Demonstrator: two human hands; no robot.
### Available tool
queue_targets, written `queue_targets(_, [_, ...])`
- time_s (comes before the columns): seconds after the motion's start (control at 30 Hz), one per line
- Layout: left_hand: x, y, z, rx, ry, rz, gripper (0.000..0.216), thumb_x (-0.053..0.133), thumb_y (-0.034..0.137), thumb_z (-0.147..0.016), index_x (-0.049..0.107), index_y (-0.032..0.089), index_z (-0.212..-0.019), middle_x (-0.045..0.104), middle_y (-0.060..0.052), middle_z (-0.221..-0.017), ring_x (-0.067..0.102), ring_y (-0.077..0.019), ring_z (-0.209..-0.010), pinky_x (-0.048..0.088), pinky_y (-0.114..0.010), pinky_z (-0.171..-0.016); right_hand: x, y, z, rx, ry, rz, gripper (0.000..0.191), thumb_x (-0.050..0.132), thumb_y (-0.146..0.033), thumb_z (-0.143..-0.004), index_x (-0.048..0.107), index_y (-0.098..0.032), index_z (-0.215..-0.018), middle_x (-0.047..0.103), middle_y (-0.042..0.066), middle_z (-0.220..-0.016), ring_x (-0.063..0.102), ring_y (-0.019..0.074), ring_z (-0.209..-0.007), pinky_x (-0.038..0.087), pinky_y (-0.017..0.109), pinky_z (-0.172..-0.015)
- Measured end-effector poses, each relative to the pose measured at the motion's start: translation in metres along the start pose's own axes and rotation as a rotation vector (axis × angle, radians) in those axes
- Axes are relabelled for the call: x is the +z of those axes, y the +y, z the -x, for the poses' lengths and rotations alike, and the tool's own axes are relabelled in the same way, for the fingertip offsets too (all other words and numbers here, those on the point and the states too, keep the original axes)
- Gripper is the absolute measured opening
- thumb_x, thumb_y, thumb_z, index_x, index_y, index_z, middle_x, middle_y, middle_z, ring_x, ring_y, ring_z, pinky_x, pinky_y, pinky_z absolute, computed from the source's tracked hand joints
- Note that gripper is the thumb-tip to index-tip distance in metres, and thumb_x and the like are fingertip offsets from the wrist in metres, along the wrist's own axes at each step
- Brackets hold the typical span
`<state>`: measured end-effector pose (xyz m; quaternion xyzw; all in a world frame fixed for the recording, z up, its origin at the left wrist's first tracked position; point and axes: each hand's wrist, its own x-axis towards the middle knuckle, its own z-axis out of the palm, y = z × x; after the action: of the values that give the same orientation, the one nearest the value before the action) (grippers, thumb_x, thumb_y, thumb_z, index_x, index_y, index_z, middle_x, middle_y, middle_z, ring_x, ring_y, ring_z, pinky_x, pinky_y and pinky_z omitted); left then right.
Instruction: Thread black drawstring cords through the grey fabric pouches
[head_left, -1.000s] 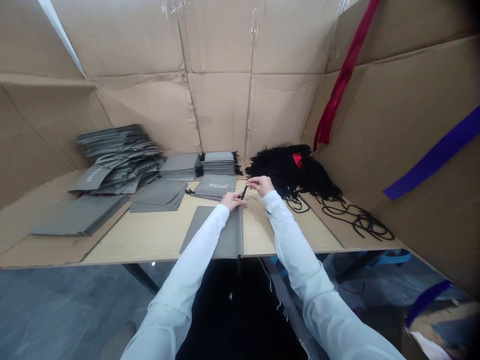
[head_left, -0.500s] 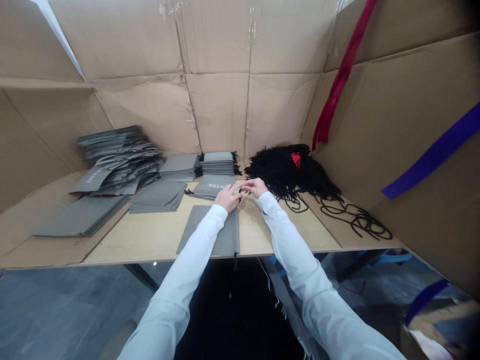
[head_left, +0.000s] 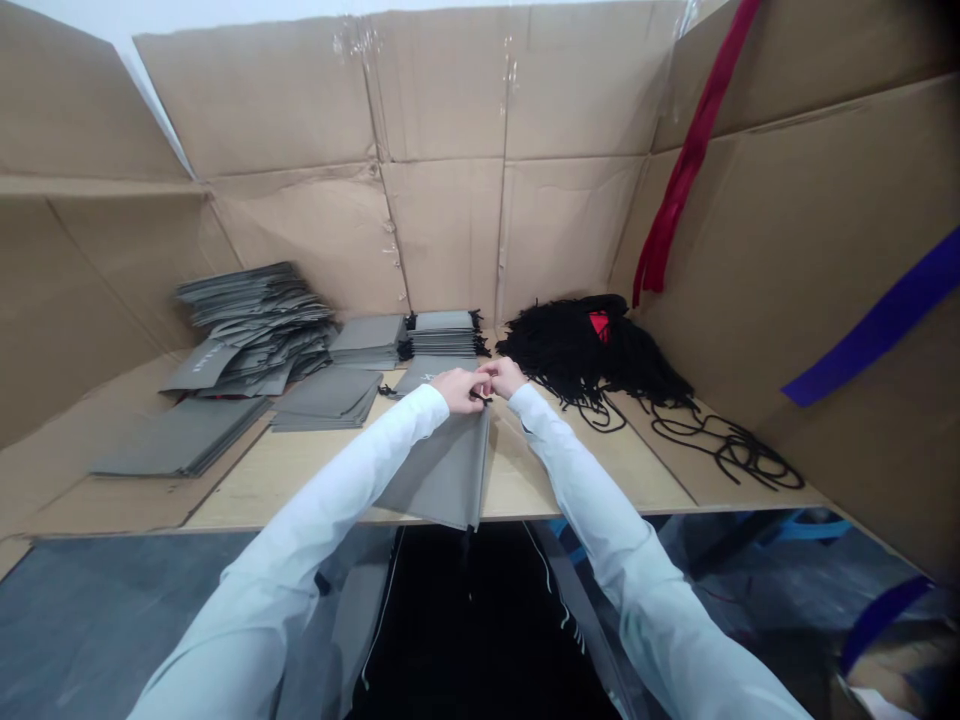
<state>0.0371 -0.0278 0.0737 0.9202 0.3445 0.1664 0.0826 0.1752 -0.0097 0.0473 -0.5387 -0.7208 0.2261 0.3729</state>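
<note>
Basically, cardboard walls (head_left: 442,100) fill the upper frame, bench (head_left: 300,490) across the middle. Tall, uneven stack of grey pouches (head_left: 259,325) mid-left; black cord bundle (head_left: 577,350) right of centre, with loose loops (head_left: 724,450) on its right. Flat stack of pouches (head_left: 180,440) at left, below the tall one. Grey pouch (head_left: 442,470) in work at frame centre, lower edge at the bench's front edge, cord ends (head_left: 469,545) hanging at its lower right corner. Neat cord-fitted stack (head_left: 445,335) above centre. Left hand (head_left: 459,390) at the pouch's top: fingers curled closed around black cord (head_left: 480,398) by the upper right corner. Right hand (head_left: 502,377) meets it, fingers bent; too small to tell how far open or whether it grips the cord.
</note>
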Motion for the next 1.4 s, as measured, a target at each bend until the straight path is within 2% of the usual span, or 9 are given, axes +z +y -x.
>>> queue_targets(0.13, [-0.001, -0.006, -0.009, -0.446, 0.054, 0.479, 0.027, 0.057, 0.013, -0.053, 0.044, 0.016, -0.077, 0.047, 0.006, -0.049, 0.040, -0.0073, -0.041, 0.030, -0.019, -0.044, -0.007, -0.016, 0.003, 0.004, -0.017, 0.083, 0.015, 0.053, -0.017, -0.063, 0.065, -0.013, -0.071, 0.059, -0.001, -0.050, 0.049, 0.0063, -0.042, 0.038, 0.016, -0.047])
queue_targets(0.23, [0.003, -0.018, -0.015, -0.817, 0.020, 0.821, 0.013, 0.055, 0.014, -0.057, 0.044, 0.015, -0.065, 0.042, 0.005, -0.043, 0.034, -0.0050, -0.035, 0.023, -0.017, -0.037, -0.002, -0.016, 0.002, 0.026, -0.011, 0.198, 0.016, 0.054, -0.019, -0.065, 0.066, -0.014, -0.073, 0.063, 0.002, -0.058, 0.054, 0.0086, -0.049, 0.040, 0.017, -0.053])
queue_targets(0.43, [0.022, -0.031, -0.012, -1.064, -0.076, 0.920, 0.022, 0.052, 0.015, -0.061, 0.040, 0.014, -0.042, 0.034, 0.004, -0.033, 0.030, -0.0043, -0.031, 0.020, -0.015, -0.033, 0.022, -0.007, -0.006, -0.049, -0.081, 0.522, 0.018, 0.053, -0.019, -0.066, 0.065, -0.017, -0.079, 0.064, 0.008, -0.078, 0.058, 0.0151, -0.076, 0.040, 0.020, -0.068])
queue_targets(0.57, [0.038, -0.035, -0.009, -1.112, 0.012, 0.814, 0.017, 0.056, 0.011, -0.055, 0.045, 0.014, -0.043, 0.040, 0.002, -0.032, 0.029, -0.0054, -0.030, 0.018, -0.017, -0.031, 0.032, -0.013, -0.009, -0.117, -0.255, 0.653, 0.016, 0.055, -0.017, -0.064, 0.065, -0.015, -0.076, 0.063, 0.010, -0.077, 0.058, 0.0176, -0.075, 0.041, 0.021, -0.066])
queue_targets(0.67, [0.041, -0.040, -0.007, -1.141, 0.111, 1.011, 0.010, 0.057, 0.010, -0.057, 0.050, 0.012, -0.050, 0.050, -0.001, -0.041, 0.033, -0.0053, -0.032, 0.023, -0.016, -0.030, 0.034, -0.018, -0.011, -0.083, -0.263, 0.606, 0.012, 0.054, -0.016, -0.065, 0.063, -0.013, -0.071, 0.063, 0.010, -0.072, 0.058, 0.0162, -0.071, 0.041, 0.019, -0.062])
queue_targets(0.87, [0.034, -0.048, -0.002, -1.049, 0.162, 1.425, 0.008, 0.047, 0.006, -0.066, 0.051, 0.013, -0.065, 0.056, -0.002, -0.056, 0.054, -0.0077, -0.054, 0.045, -0.015, -0.050, 0.048, -0.009, -0.016, 0.231, -0.085, 0.301, 0.009, 0.058, -0.013, -0.062, 0.059, -0.012, -0.072, 0.062, 0.005, -0.061, 0.056, 0.0102, -0.053, 0.042, 0.016, -0.050])
queue_targets(0.97, [0.036, -0.051, 0.005, -0.952, 0.296, 1.676, 0.011, 0.047, 0.004, -0.065, 0.050, 0.011, -0.073, 0.058, -0.006, -0.064, 0.058, -0.0120, -0.065, 0.049, -0.020, -0.059, 0.059, 0.003, -0.012, 0.274, 0.053, 0.084, 0.009, 0.050, -0.013, -0.070, 0.057, -0.012, -0.076, 0.063, 0.004, -0.065, 0.055, 0.0078, -0.047, 0.043, 0.015, -0.046])
queue_targets(1.2, [0.048, -0.057, 0.018, -0.864, 0.446, 1.843, 0.032, 0.043, -0.006, -0.064, 0.046, 0.003, -0.095, 0.059, -0.013, -0.072, 0.059, -0.0197, -0.075, 0.051, -0.027, -0.066, 0.065, 0.015, 0.000, 0.211, 0.124, -0.152, 0.013, 0.049, -0.017, -0.071, 0.059, -0.011, -0.077, 0.064, 0.005, -0.069, 0.059, 0.0096, -0.054, 0.047, 0.019, -0.055])
queue_targets(1.4, [0.054, -0.054, 0.021, -0.756, 0.431, 1.719, 0.037, 0.050, -0.005, -0.063, 0.051, 0.005, -0.099, 0.061, -0.008, -0.069, 0.060, -0.0136, -0.069, 0.049, -0.020, -0.067, 0.059, 0.013, 0.008, 0.035, 0.193, 0.115, 0.014, 0.053, -0.021, -0.067, 0.064, -0.015, -0.073, 0.065, 0.003, -0.071, 0.059, 0.0117, -0.069, 0.043, 0.022, -0.072])
